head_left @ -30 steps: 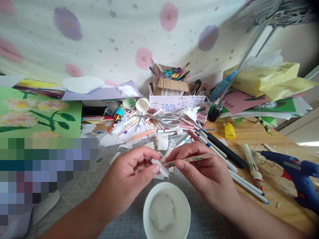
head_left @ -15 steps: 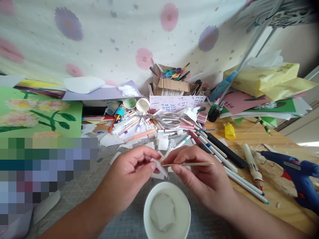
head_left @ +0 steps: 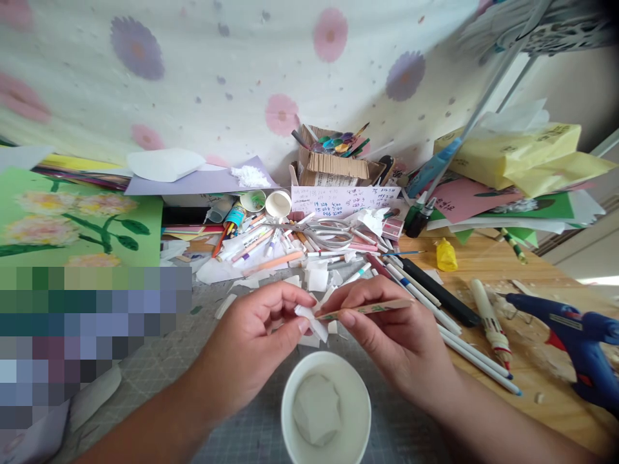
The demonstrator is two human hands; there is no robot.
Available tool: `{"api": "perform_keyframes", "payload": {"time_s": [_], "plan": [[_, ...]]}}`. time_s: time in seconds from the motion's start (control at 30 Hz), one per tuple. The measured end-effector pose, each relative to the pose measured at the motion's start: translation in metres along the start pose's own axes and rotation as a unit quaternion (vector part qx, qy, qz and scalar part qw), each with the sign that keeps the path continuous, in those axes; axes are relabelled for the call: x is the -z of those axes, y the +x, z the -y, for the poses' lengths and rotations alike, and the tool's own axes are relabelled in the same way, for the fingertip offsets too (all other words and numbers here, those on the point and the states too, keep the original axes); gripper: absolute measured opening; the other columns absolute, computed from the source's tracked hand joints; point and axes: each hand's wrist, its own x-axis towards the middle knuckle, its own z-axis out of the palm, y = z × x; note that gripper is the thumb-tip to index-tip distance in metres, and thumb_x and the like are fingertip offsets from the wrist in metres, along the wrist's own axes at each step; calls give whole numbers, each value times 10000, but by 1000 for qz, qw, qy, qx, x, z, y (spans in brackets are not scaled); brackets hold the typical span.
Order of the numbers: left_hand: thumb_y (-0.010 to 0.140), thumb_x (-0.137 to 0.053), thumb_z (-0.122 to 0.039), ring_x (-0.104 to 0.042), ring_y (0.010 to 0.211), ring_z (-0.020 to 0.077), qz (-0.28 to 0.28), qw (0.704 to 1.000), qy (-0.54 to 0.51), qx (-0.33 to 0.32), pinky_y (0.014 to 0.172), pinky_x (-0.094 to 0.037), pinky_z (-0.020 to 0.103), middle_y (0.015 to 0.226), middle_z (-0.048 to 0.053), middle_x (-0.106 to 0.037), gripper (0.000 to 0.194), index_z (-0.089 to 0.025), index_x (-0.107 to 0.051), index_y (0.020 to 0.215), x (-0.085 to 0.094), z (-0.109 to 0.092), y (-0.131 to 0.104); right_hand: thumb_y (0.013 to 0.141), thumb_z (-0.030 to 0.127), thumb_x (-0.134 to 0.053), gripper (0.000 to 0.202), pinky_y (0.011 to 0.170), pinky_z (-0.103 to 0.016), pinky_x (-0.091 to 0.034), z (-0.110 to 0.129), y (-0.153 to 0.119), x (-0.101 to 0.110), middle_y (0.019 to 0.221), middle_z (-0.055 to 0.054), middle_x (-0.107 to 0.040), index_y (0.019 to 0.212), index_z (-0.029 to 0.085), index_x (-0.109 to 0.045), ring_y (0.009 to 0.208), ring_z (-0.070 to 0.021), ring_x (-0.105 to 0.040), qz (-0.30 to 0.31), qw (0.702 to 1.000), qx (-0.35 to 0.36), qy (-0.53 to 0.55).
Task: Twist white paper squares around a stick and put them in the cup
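Observation:
My left hand (head_left: pixel 261 335) pinches a small folded piece of white paper (head_left: pixel 316 327) between thumb and fingers. My right hand (head_left: pixel 387 328) grips a flat wooden craft stick (head_left: pixel 377 308) with green marks on its face. The stick's left end meets the paper, and the fingers partly hide the contact. Just below both hands stands a white paper cup (head_left: pixel 365 406), with a pale piece of paper (head_left: pixel 318 409) lying at its bottom.
Behind my hands lie scissors (head_left: pixel 333 232), markers (head_left: pixel 285 258) and paper scraps (head_left: pixel 316 279). To the right are a blue glue gun (head_left: pixel 570 319), a thick white pen (head_left: pixel 491 322) and a yellow lump (head_left: pixel 445 255). A cardboard box (head_left: pixel 333 164) holds brushes at the back.
The craft stick has rolled in my right hand, from its thin edge to its flat marked face. The paper in my left hand has tilted slightly.

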Motion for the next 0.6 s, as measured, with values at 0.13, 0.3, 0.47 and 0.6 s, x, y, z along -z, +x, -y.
{"api": "perform_keyframes", "payload": {"time_s": [0.13,0.3,0.47,0.6], "plan": [[811,-724,-133,-739,718,141,13,1000,-18,-10,663,-556,206,743,-37,-768,124,-212,-734,906,0,2,0,923,248,-760,101,711,-292,-641,-4,3,-2,868,-49,-810,849,218,-699,786,-188,-779,-15,995,-49,85],[836,-717,-146,-737,721,136,18,999,-26,-31,657,-555,196,765,-32,-783,119,-216,-736,930,1,5,0,897,272,-810,124,706,-230,-644,-12,5,-5,851,-25,-816,845,207,-719,748,-133,-773,-23,976,-75,201],[856,-699,-189,-715,713,141,11,998,13,-59,646,-546,202,739,-32,-744,82,-226,-737,919,0,9,0,899,293,-810,130,726,-247,-634,-10,2,-4,860,-22,-808,860,216,-714,763,-140,-768,-13,978,-81,191],[861,-686,-220,-699,737,163,-9,995,63,-73,663,-551,234,787,-14,-733,100,-227,-739,946,1,12,1,906,257,-789,105,728,-249,-602,-6,1,-4,896,-37,-802,862,216,-702,822,-156,-759,0,990,-75,116]]}}
